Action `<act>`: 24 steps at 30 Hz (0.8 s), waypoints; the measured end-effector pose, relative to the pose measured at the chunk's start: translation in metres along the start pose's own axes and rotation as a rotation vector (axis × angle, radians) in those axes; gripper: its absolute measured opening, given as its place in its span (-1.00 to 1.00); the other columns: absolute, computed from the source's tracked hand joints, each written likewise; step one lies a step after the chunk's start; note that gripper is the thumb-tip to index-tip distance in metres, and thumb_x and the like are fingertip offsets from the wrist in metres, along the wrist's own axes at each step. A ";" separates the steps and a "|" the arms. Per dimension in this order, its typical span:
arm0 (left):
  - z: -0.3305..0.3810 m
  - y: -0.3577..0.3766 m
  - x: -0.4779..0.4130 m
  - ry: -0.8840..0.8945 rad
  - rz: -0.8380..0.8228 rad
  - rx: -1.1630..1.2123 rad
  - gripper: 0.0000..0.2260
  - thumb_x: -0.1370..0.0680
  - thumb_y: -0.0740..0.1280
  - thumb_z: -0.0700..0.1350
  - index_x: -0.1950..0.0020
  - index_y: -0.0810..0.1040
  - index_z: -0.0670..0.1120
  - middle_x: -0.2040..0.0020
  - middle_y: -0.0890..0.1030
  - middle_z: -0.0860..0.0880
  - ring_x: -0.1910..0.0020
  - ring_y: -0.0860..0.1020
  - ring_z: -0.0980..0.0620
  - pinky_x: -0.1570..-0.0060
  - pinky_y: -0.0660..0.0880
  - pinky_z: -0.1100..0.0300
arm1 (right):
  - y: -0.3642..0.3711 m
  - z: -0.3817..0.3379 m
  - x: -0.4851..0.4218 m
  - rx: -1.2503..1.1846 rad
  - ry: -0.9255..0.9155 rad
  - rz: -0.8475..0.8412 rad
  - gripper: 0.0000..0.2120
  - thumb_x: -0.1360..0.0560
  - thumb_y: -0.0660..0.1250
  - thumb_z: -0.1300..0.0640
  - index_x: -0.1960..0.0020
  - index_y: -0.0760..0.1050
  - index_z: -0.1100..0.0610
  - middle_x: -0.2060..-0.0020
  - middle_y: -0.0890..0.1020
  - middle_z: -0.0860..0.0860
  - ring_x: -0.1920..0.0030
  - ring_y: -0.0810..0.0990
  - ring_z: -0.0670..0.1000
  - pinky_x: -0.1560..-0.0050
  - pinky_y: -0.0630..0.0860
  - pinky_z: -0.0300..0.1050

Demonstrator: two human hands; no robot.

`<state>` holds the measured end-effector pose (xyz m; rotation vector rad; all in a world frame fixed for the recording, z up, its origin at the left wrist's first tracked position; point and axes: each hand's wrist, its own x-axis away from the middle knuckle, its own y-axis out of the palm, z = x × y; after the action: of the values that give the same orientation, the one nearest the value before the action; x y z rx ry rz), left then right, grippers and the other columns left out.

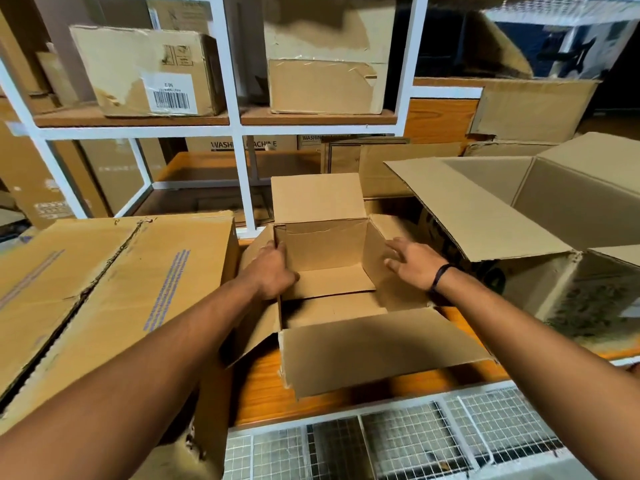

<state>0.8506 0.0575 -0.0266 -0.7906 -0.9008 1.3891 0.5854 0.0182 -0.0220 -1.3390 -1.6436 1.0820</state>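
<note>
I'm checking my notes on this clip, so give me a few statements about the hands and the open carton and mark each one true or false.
1. The small box has its top flaps open. True.
2. The left hand lies flat on the wooden surface. False: it grips the small box's left wall.
3. A dark band sits at the wrist of the right hand. True.
4. The right hand holds a roll of tape. False: it holds nothing, and its spread fingers lie against the box's right side.
5. A box with a barcode label sits on an upper shelf. True.
</note>
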 end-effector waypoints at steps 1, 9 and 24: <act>0.001 0.002 0.003 0.000 -0.024 -0.027 -0.35 -0.52 0.33 -0.02 -0.52 0.13 -0.14 -0.46 0.23 -0.14 -0.43 0.24 -0.12 -0.41 0.23 0.02 | -0.005 -0.001 0.011 0.019 -0.028 -0.020 -0.49 -0.60 0.21 -0.03 -0.51 0.22 0.03 -0.47 0.30 0.01 -0.44 0.30 0.10 -0.40 0.30 0.00; -0.007 0.014 0.035 0.030 -0.142 -0.123 -0.35 -0.55 0.25 0.01 -0.54 0.06 -0.16 -0.56 -0.03 -0.15 -0.51 0.08 -0.13 -0.46 0.09 0.06 | -0.003 -0.029 0.084 0.140 -0.216 -0.265 -0.44 -0.59 0.04 -0.22 -0.54 0.08 -0.10 -0.55 0.04 -0.11 -0.54 0.03 -0.07 -0.48 0.00 -0.10; -0.002 0.011 0.078 0.101 -0.030 -0.059 -0.48 -0.61 0.15 0.04 -0.53 0.14 -0.10 -0.56 0.10 -0.12 -0.51 0.14 -0.09 -0.48 0.13 0.01 | 0.032 -0.043 0.100 0.184 -0.168 -0.200 -0.42 -0.61 0.03 -0.19 -0.56 0.05 0.01 -0.55 0.07 0.01 -0.54 0.01 -0.01 -0.52 -0.04 0.05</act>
<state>0.8451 0.1356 -0.0325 -0.8813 -0.8748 1.2893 0.6185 0.1259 -0.0329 -0.9661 -1.7114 1.2171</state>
